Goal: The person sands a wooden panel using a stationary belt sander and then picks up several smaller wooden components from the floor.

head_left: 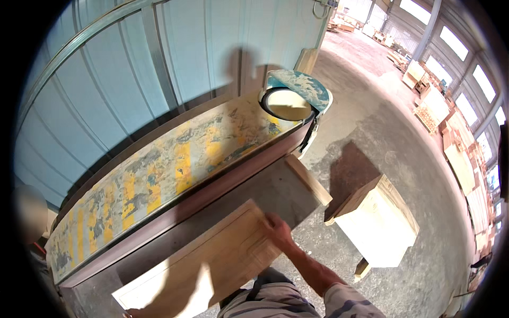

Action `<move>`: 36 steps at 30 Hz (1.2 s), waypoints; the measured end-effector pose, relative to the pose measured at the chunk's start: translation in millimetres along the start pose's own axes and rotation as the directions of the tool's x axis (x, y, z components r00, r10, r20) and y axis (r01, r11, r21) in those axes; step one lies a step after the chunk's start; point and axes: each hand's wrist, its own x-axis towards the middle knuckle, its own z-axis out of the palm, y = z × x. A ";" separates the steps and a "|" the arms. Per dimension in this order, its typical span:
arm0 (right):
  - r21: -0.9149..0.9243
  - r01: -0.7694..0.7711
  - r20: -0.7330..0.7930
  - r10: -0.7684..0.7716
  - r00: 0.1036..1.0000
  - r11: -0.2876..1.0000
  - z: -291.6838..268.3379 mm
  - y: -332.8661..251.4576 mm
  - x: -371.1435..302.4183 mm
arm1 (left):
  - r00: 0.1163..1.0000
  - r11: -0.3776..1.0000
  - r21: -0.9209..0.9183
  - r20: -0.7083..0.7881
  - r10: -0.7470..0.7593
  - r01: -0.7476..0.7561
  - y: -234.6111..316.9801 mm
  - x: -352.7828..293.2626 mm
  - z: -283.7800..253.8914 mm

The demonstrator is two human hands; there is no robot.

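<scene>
A long pale wooden panel (217,249) with a raised-frame face lies slanted across the lower middle, part in shadow, part in bright sun. My right hand (277,232) is closed on its right end. At the lower edge of the picture a small part of my left hand (133,313) grips the panel's left end; most of that hand is out of view. Just beyond the panel stands a long, low machine-like bench (175,169) with a worn grey top and yellow stripes. A round cream part (289,106) sits at its far right end under a chipped green cover (307,87).
A wooden block (307,180) lies at the bench's near right corner. On the concrete floor to the right rests a stack of pale panels (379,225) on a wood support (362,269). A blue metal wall (122,69) runs behind. A person (32,214) is at the left edge.
</scene>
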 end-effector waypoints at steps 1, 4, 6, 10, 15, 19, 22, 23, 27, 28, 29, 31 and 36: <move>0.090 0.004 0.002 -0.004 1.000 0.996 -4.0 -1.8 2.2 | 0.999 0.999 -0.042 -0.011 0.030 -0.031 -3.6 5.0 -8.8; 0.253 -0.065 -0.040 0.077 0.996 0.965 -33.0 -28.9 -3.9 | 0.981 0.961 -0.203 -0.009 0.192 -0.190 -22.3 35.2 -40.6; 0.357 0.084 -0.164 -0.027 0.986 0.930 -47.3 -26.7 -4.4 | 0.988 0.924 -0.360 0.037 0.152 -0.129 6.2 28.2 -16.3; 0.432 0.215 -0.181 -0.149 0.972 0.876 -57.1 -46.2 4.3 | 0.982 0.843 -0.510 -0.021 0.186 -0.171 1.4 54.5 -4.5; 0.410 0.288 -0.237 -0.204 0.950 0.865 -64.9 -40.3 16.3 | 0.996 0.753 -0.652 -0.069 0.060 -0.090 -11.1 39.3 36.2; 0.312 0.284 -0.164 -0.243 0.956 0.907 -74.4 -18.6 22.4 | 0.991 0.723 -0.686 -0.021 -0.132 0.081 12.8 14.4 53.7; 0.290 0.264 -0.092 -0.248 0.964 0.920 -91.1 -10.4 34.4 | 0.993 0.681 -0.732 -0.078 -0.089 0.003 3.7 26.6 50.0; 0.452 0.312 -0.124 -0.287 0.950 0.836 -85.7 -9.9 40.3 | 0.998 0.801 -0.599 -0.065 -0.024 -0.020 -27.2 55.3 18.6; 0.009 0.323 -0.067 -0.322 0.944 0.946 -85.3 -60.6 36.6 | 0.994 0.756 -0.653 -0.055 -0.095 0.037 -21.7 32.7 20.7; 0.200 0.216 -0.102 -0.199 0.975 0.956 -82.1 -83.8 27.4 | 0.983 0.776 -0.630 -0.123 -0.134 0.027 -4.9 19.4 36.3; 0.365 0.100 -0.114 -0.062 0.992 0.926 -78.9 -97.0 21.3 | 0.967 0.794 -0.607 -0.188 -0.174 0.025 8.7 6.6 52.9; 0.349 0.084 -0.122 -0.043 0.992 0.933 -85.7 -80.6 33.4 | 0.951 0.857 -0.510 -0.228 -0.211 0.068 4.4 2.2 42.7; 0.319 0.148 -0.133 -0.111 0.985 0.936 -80.9 -76.1 26.3 | 0.974 0.851 -0.514 -0.121 -0.193 0.105 22.3 -61.4 28.8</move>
